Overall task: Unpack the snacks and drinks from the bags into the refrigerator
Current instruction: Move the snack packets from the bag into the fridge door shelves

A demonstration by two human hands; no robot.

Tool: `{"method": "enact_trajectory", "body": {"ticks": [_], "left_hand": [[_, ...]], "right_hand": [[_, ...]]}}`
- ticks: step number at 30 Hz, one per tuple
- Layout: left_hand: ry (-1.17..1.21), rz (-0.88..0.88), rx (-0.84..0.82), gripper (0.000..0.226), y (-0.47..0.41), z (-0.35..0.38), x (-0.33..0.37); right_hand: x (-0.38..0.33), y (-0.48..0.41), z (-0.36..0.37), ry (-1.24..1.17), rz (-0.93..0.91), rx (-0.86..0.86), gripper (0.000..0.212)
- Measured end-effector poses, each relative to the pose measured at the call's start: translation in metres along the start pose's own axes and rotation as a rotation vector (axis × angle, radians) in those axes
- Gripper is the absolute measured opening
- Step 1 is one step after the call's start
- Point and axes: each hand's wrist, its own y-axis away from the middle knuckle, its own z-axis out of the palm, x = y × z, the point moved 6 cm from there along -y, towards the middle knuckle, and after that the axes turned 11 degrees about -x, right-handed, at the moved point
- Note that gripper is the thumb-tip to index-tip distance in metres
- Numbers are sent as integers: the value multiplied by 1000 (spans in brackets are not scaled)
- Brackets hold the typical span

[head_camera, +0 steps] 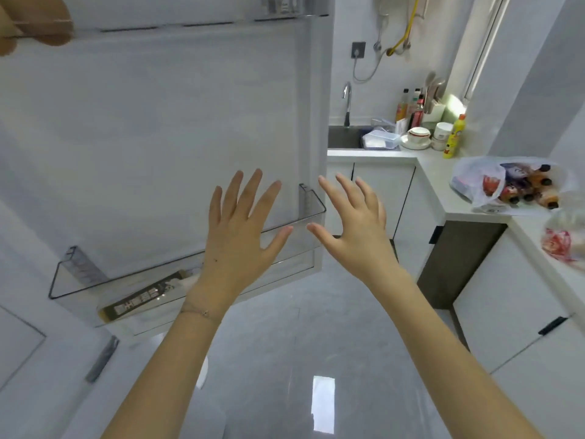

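- Reaching forward side by side, the left hand point(235, 229) and right hand point(351, 226) are both spread flat with fingers splayed, palms away, holding nothing; their thumbs nearly meet but stay apart.
- Around the left wrist sits a thin chain bracelet point(198, 310), fine and pale.
- Just beyond the left hand's fingers stands the open refrigerator door point(158, 137), its inner face smooth, white and matte.
- Below and left of the left hand, a clear plastic door shelf point(82, 280) with a curved rim runs along the door's foot; a long, flat snack package point(144, 299), dark with gold edging and pale lettering, lies on its side in it, partly hidden by the left wrist.
- Under both forearms spreads a glossy grey tiled floor point(285, 359).
- Well right of the right hand, on a smooth white countertop point(437, 172), a thin translucent plastic bag point(471, 179) lies slumped open, with dark-capped bottles point(531, 193) and colourful wrappers showing inside.
- Farther right, at the frame's edge, a second crinkled bag point(560, 236) holds something red and white.
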Motion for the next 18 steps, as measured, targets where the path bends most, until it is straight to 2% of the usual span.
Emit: {"method": "enact_trajectory", "body": {"ticks": [7, 18], "left_hand": [[103, 126, -60, 66, -65, 38, 104], [213, 309, -178, 73, -147, 124, 309]], "right_hand": [[102, 23, -59, 84, 121, -36, 77], [278, 95, -166, 230, 364, 20, 77]]}}
